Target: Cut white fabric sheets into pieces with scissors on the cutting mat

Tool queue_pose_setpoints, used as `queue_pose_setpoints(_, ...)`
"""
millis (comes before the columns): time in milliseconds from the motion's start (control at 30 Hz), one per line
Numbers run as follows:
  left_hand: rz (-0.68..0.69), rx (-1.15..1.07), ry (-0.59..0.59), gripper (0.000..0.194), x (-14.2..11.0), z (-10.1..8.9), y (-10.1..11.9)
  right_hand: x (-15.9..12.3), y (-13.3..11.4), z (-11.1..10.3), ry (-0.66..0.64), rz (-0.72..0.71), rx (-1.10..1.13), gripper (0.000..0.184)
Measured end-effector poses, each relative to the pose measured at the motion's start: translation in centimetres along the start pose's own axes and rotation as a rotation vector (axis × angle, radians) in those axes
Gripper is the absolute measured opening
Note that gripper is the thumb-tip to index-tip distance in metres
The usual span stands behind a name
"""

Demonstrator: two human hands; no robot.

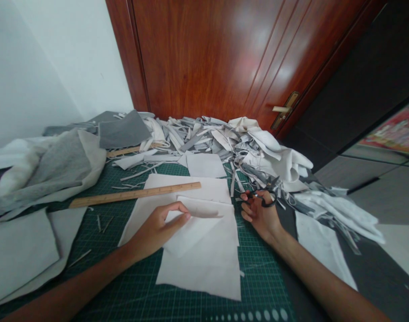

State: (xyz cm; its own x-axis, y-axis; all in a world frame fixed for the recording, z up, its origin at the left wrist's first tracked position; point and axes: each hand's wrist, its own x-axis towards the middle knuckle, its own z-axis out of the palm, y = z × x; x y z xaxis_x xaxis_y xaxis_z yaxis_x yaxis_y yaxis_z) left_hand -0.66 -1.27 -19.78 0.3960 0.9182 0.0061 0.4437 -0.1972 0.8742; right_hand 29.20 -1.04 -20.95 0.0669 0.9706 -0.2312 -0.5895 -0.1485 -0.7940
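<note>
A stack of white fabric sheets (pixel 204 273) lies in the middle of a green cutting mat (pixel 258 277). The sheets are thin and a little wrinkled, with straight cut edges, and they do not lie exactly square on each other. On the top sheet, one corner is folded back, so it makes a soft triangular flap.

The left hand (pixel 155 230) is on this flap, and its grip is closed: the thumb and curled fingers come together on the folded fabric. The right hand (pixel 261 214) is beside the stack, not touching it, and its grip is clamped on black-handled scissors (pixel 263 198), with the fingers through the loops. The blades point away toward the scraps, and I cannot tell if they are open.

A wooden ruler (pixel 133 194) lies across the upper part of the stack. Behind the mat is a large heap of white and grey fabric scraps (pixel 204 138), which reaches to the bottom of a reddish wooden door (pixel 224 58). Thick grey fabric (pixel 53 170) lies at the left side.
</note>
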Motion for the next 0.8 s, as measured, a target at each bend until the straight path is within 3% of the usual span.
queue_pose_setpoints(633,0.002,0.005,0.008,0.033,0.1,0.1,0.1,-0.9,0.7,0.3,0.000,0.030,-0.018,0.024)
queue_pose_setpoints(800,-0.009,0.004,-0.007,0.034,0.1,0.1,-0.2,-0.3,0.3,0.1,0.013,-0.030,-0.037,0.021)
